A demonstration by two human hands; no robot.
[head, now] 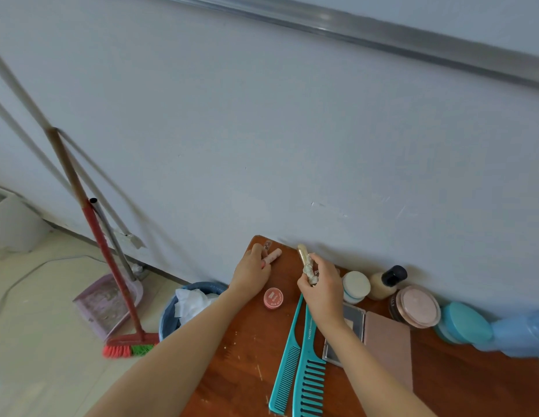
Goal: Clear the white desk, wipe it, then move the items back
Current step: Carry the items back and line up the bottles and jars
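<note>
Scuffed reddish wood table (247, 356) pushed against a pale blue wall. Left hand (251, 273) at the far corner, fingers curled round a slim pink tube (272, 255); right hand (322, 288) with fingers wrapped tight on a crinkly gold tube (304, 257). Close by: round red tin (274, 298), two teal plastic combs (304, 356), jars (356, 286) along the wall. Square compact (352, 319) half hidden under the right wrist, blue bottle (524, 332) cut off at the edge. Bin (172, 311) and broom (127, 347) on the floor.

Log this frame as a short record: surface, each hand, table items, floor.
surface: brown wooden table
left hand: grips a pink tube
right hand: grips a gold patterned tube
on table: red tin, two teal combs, white-lidded jar
floor: broom, dustpan, bin holding tissue
</note>
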